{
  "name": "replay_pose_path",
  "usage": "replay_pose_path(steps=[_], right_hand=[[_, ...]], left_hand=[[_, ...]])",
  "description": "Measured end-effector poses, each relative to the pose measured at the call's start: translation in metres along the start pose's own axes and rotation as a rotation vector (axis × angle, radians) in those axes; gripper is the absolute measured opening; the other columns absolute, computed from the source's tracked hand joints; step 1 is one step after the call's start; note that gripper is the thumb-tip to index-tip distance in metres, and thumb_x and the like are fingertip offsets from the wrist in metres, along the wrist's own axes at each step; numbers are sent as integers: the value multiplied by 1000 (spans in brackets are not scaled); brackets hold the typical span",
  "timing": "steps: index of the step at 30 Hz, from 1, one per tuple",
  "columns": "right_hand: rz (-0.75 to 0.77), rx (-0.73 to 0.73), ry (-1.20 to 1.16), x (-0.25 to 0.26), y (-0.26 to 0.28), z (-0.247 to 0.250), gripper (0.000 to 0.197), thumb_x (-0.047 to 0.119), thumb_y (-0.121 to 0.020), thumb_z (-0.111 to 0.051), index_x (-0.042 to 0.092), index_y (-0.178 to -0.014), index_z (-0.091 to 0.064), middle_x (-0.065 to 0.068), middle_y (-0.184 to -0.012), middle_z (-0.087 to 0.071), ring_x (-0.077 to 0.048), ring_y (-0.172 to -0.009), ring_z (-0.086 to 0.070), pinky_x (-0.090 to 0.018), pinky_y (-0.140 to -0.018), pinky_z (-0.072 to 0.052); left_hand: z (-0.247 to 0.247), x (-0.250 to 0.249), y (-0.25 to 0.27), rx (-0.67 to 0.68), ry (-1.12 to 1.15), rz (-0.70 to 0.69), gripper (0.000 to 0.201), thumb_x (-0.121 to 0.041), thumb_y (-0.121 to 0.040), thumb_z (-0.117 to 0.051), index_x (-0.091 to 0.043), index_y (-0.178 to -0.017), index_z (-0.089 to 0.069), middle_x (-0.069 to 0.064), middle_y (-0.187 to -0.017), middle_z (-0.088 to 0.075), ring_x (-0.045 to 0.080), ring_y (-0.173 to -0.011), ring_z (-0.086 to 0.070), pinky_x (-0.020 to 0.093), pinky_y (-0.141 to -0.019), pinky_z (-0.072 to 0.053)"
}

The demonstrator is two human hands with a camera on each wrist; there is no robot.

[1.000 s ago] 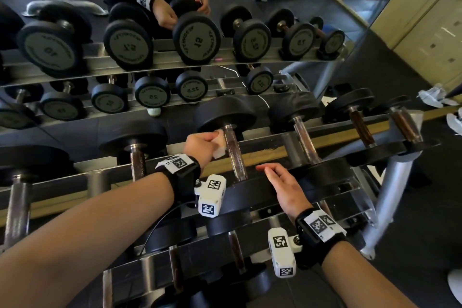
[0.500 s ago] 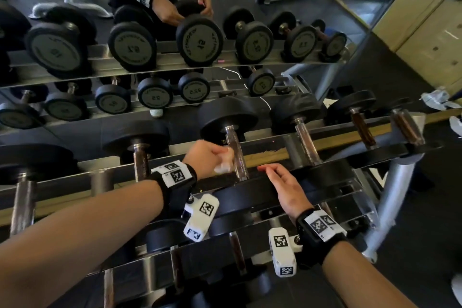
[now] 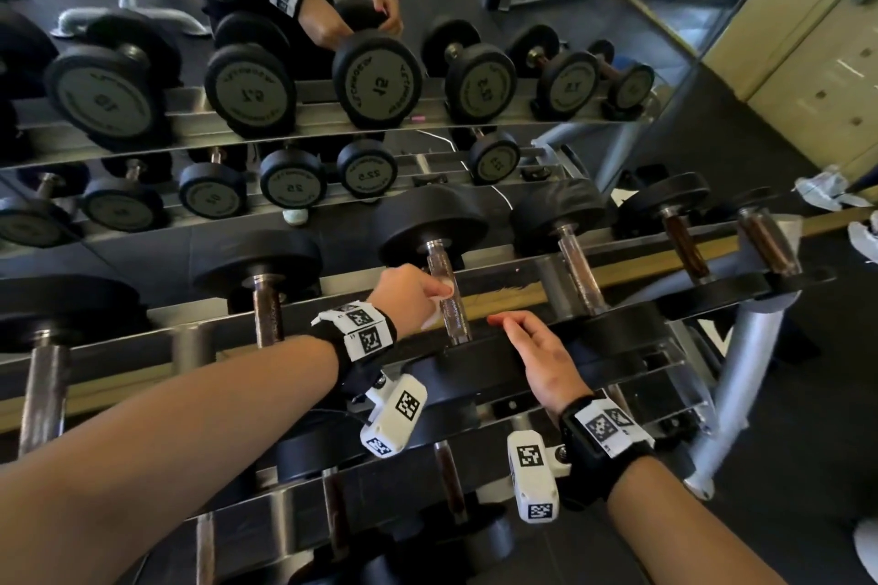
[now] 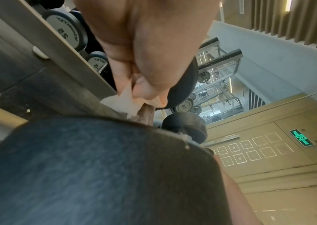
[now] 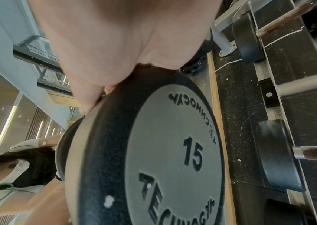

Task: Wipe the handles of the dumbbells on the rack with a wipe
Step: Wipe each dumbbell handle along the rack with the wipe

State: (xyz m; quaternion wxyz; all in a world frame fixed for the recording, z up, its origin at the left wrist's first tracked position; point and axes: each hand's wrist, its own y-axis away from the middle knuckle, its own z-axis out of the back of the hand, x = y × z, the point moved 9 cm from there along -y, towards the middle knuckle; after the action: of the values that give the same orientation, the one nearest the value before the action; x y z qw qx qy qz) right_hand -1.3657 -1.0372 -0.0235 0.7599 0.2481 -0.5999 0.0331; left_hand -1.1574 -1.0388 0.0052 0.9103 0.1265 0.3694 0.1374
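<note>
left hand (image 3: pixel 412 295) pinches wipe (image 4: pixel 121 101) in curled fingers (image 4: pixel 146 89) against handle (image 3: pixel 450 299) of the 15 dumbbell (image 5: pixel 154 152), nearer hand | handle's long axis runs away from the person, across the rack (image 3: pixel 522 287) | right hand (image 3: pixel 534 349) flat, fingers straight, on near head | mirror behind, gym floor right

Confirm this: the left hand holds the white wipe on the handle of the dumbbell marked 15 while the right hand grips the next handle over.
Wrong on the right hand: it rests open on that dumbbell's black end, as the head view shows. The left hand does hold the white wipe on the metal handle.
</note>
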Motion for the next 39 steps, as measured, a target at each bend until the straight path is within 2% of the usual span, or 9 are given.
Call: replay_pose_path(steps=[5, 9, 12, 17, 23, 26, 31, 34, 39], right_hand=[[-25, 30, 27, 4, 2, -1, 17, 39, -100, -51, 36, -104, -68, -3, -103, -73, -26, -99, -70, -43, -85, -60], [26, 88, 85, 20, -1, 1, 16, 21, -100, -55, 23, -112, -66, -1, -114, -70, -16, -110, -65, -33, -101, -51], [118, 151, 138, 51, -7, -7, 23, 10, -95, -61, 25, -113, -62, 1, -120, -67, -7, -116, -61, -23, -106, -44], [154, 290, -14, 96, -17, -35, 41, 30, -78, -74, 22, -117, -63, -2, -114, -71, -10, -106, -67, -24, -92, -53], [29, 223, -54, 91, -42, -21, 10, 6, -85, -73, 12, -92, -68, -10, -94, -70, -23, -86, -66, -41, -81, -53], [-42, 324, -120, 84, -48, -26, 12, 7, -84, -74, 14, -91, -69, -11, -97, -70, -26, -89, -69, -47, -86, -55], [-11, 477, -4, 82, -55, -32, 28, 9, -81, -78, 13, -107, -68, -11, -99, -76, -22, -88, -74, -28, -70, -58], [7, 353, 74, 76, -75, -13, 24, 3, -81, -77, 16, -100, -69, -13, -98, -75, -18, -81, -74, -26, -63, -57], [58, 104, 325, 66, -114, 25, 29, 8, -79, -77, 22, -103, -68, -6, -97, -73, -21, -84, -70, -28, -69, -54]], left_hand=[[-12, 4, 23, 200, 113, -93, 26, -15, -87, -63, -34, -75, -76, -8, -74, -73, 0, -66, -62, 20, -70, -49], [15, 4, 33, 38, 371, -74, 25, -2, -84, -68, -26, -89, -72, -11, -83, -69, 7, -82, -64, 29, -86, -51], [30, -12, 39, -18, 468, -140, 28, 4, -80, -70, -20, -92, -72, -14, -81, -65, -5, -76, -59, 21, -79, -49], [35, -41, 48, -30, 617, -168, 31, 7, -82, -69, -7, -110, -70, 2, -96, -71, 2, -86, -63, 16, -78, -51], [28, -24, 50, -243, 744, 35, 33, 9, -75, -74, -5, -102, -63, 18, -108, -69, 21, -93, -62, 41, -90, -52], [19, -12, 51, -335, 768, 113, 36, 3, -73, -78, -12, -101, -60, 13, -105, -69, 22, -93, -65, 38, -85, -54], [10, -4, 54, -405, 829, 170, 51, -1, -73, -81, -14, -115, -55, 8, -107, -68, 21, -94, -67, 40, -80, -58], [6, 4, 62, -425, 865, 182, 42, -1, -76, -79, -18, -109, -59, 3, -110, -66, 20, -99, -66, 42, -85, -58], [-4, 31, 82, -437, 806, 238, 23, -9, -79, -80, -15, -99, -70, -7, -90, -71, 7, -84, -66, 18, -81, -52]])
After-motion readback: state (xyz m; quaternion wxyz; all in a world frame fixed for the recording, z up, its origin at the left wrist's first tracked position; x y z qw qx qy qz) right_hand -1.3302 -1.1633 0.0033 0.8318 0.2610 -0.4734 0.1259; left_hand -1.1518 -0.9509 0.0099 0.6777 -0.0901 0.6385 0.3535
